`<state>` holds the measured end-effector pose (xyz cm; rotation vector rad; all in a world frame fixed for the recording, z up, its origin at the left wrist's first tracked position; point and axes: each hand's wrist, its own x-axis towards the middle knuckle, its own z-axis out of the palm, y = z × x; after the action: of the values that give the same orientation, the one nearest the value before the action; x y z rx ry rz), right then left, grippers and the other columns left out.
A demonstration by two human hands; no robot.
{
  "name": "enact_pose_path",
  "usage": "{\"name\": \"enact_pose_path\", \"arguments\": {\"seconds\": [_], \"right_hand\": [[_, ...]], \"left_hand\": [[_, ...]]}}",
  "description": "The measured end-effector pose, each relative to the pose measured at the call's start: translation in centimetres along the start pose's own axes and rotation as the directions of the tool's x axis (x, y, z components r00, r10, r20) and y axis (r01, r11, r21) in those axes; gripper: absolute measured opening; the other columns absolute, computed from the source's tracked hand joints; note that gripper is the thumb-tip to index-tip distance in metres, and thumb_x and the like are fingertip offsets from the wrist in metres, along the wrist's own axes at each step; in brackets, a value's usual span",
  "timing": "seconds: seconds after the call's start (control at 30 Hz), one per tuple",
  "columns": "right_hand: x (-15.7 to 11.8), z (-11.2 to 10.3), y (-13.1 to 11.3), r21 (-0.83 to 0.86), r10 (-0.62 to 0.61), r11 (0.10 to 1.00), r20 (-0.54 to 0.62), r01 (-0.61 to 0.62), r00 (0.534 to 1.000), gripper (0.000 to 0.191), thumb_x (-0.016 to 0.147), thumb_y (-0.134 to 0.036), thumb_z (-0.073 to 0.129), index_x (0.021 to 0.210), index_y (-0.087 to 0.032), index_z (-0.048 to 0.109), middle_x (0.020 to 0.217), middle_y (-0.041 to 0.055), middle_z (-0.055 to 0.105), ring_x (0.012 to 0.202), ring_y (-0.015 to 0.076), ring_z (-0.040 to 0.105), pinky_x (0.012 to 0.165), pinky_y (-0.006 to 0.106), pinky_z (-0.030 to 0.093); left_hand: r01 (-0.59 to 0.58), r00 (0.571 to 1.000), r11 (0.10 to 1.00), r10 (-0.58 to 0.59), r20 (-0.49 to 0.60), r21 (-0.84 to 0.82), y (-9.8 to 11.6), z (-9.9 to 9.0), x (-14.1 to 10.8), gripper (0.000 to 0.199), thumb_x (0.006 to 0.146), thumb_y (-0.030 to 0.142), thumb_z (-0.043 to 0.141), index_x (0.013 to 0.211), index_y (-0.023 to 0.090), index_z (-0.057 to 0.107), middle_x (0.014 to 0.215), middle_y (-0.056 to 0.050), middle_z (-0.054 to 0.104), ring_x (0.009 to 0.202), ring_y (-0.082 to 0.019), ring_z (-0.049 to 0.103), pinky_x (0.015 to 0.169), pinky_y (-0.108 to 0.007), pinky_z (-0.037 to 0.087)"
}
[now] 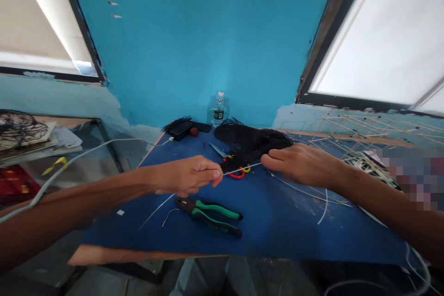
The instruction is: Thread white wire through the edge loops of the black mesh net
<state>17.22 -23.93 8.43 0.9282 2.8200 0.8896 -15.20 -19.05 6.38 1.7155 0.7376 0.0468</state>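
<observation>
My left hand (190,175) pinches a thin white strand (239,169) near the middle of the blue table. My right hand (294,164) is closed on the same strand farther right, so it runs nearly straight between them. Black fibres (255,141) lie just behind the strand, and a dark end of them reaches my left fingertips. Scissors with red and yellow handles (236,174) lie partly under the strand and fibres. Pliers with green and black handles (215,215) rest on the table in front of my hands.
A water bottle (218,110) stands against the blue wall. Left of it are a black device (181,130) with a cable and a dark red ball (194,132). Thin stick frames (360,132) occupy the right side. A pale cable (79,155) crosses my left forearm.
</observation>
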Motion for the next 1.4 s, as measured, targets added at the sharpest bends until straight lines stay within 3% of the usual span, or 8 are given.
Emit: {"name": "enact_pose_path", "arguments": {"seconds": [0.2, 0.37, 0.47, 0.63, 0.8, 0.93, 1.2, 1.4], "right_hand": [[-3.3, 2.1, 0.6, -0.08, 0.344, 0.936, 0.006, -0.343, 0.939, 0.018, 0.09, -0.007, 0.044, 0.09, -0.019, 0.057, 0.07, -0.0008, 0.056, 0.047, 0.012, 0.035, 0.053, 0.032, 0.011], [-0.8, 3.6, -1.0, -0.201, 0.54, 0.795, -0.197, -0.572, 0.819, 0.029, 0.104, -0.028, 0.045, 0.081, -0.019, 0.062, 0.069, 0.0039, 0.065, 0.061, 0.0177, 0.055, 0.063, 0.032, 0.027], [2.5, 3.9, -2.6, -0.218, 0.489, 0.806, -0.281, -0.551, 0.826, 0.038, 0.107, -0.033, 0.043, 0.079, -0.018, 0.064, 0.069, 0.007, 0.066, 0.074, 0.0221, 0.061, 0.082, 0.036, 0.034], [7.0, 3.9, -4.4, -0.072, 0.348, 0.921, -0.294, -0.383, 0.89, 0.039, 0.11, -0.035, 0.037, 0.083, -0.02, 0.061, 0.078, 0.004, 0.065, 0.075, 0.0194, 0.059, 0.067, 0.035, 0.027], [8.0, 4.6, -3.0, -0.074, 0.35, 0.922, -0.265, -0.381, 0.899, 0.049, 0.112, -0.041, 0.027, 0.085, -0.018, 0.061, 0.078, 0.0049, 0.064, 0.071, 0.0183, 0.059, 0.057, 0.034, 0.016], [8.7, 4.9, -1.3, -0.076, 0.514, 0.834, -0.249, -0.546, 0.821, 0.059, 0.112, -0.046, 0.016, 0.093, -0.017, 0.064, 0.083, 0.008, 0.067, 0.07, 0.0184, 0.06, 0.057, 0.034, 0.012], [8.0, 3.3, 3.4, -0.045, 0.76, 0.598, -0.286, -0.8, 0.584, 0.062, 0.11, -0.053, 0.014, 0.107, -0.015, 0.063, 0.097, 0.0135, 0.071, 0.072, 0.0191, 0.061, 0.06, 0.034, 0.014], [7.9, 2.9, 5.3, 0.103, 0.895, 0.366, -0.314, -0.925, 0.319, 0.06, 0.111, -0.049, 0.018, 0.108, -0.012, 0.066, 0.098, 0.0184, 0.074, 0.076, 0.0226, 0.064, 0.064, 0.033, 0.026]], "left_hand": [[0.025, 0.965, 0.997, -0.045, -0.257, -0.078, -3.0, -0.2, -1.9, 0.045, 0.096, 0.066, 0.051, 0.084, 0.022, 0.049, 0.059, 0.008, 0.018, 0.051, -0.01, 0.016, 0.041, -0.02, 0.013], [-0.079, 0.941, 0.988, 0.029, -0.337, -0.135, -3.8, -0.3, 0.1, 0.041, 0.098, 0.061, 0.049, 0.09, 0.021, 0.054, 0.058, 0.01, 0.015, 0.051, -0.009, 0.012, 0.042, -0.019, 0.012], [-0.104, 0.946, 0.983, 0.051, -0.32, -0.151, -2.6, -0.3, 1.8, 0.038, 0.098, 0.057, 0.051, 0.092, 0.02, 0.056, 0.057, 0.011, 0.016, 0.049, -0.009, 0.011, 0.043, -0.02, 0.012], [-0.186, 0.906, 0.978, 0.207, -0.369, 0.092, 0.1, 0.0, 3.6, 0.032, 0.099, 0.045, 0.048, 0.092, 0.017, 0.061, 0.058, 0.009, 0.024, 0.049, -0.01, 0.02, 0.047, -0.022, 0.019], [-0.136, 0.705, 0.633, 0.602, -0.375, 0.762, 0.5, -0.4, 5.0, 0.029, 0.104, 0.029, 0.042, 0.093, 0.016, 0.065, 0.075, -0.002, 0.061, 0.065, -0.014, 0.052, 0.063, -0.027, 0.031], [0.145, 0.554, 0.451, 0.7, -0.45, 0.881, 0.8, -0.4, 7.1, 0.03, 0.107, 0.029, 0.037, 0.099, 0.016, 0.063, 0.081, -0.008, 0.066, 0.072, -0.02, 0.061, 0.063, -0.03, 0.027], [0.165, 0.181, 0.598, 0.763, -0.62, 0.784, 3.2, -2.7, 8.8, 0.031, 0.108, 0.032, 0.039, 0.096, 0.019, 0.064, 0.059, 0.001, 0.049, 0.051, -0.015, 0.04, 0.059, -0.031, 0.023], [-0.176, -0.069, 0.765, 0.618, -0.783, 0.619, 4.6, -5.3, 9.3, 0.028, 0.105, 0.025, 0.046, 0.079, 0.019, 0.058, 0.059, 0.002, 0.043, 0.052, -0.012, 0.033, 0.061, -0.03, 0.027]]}}
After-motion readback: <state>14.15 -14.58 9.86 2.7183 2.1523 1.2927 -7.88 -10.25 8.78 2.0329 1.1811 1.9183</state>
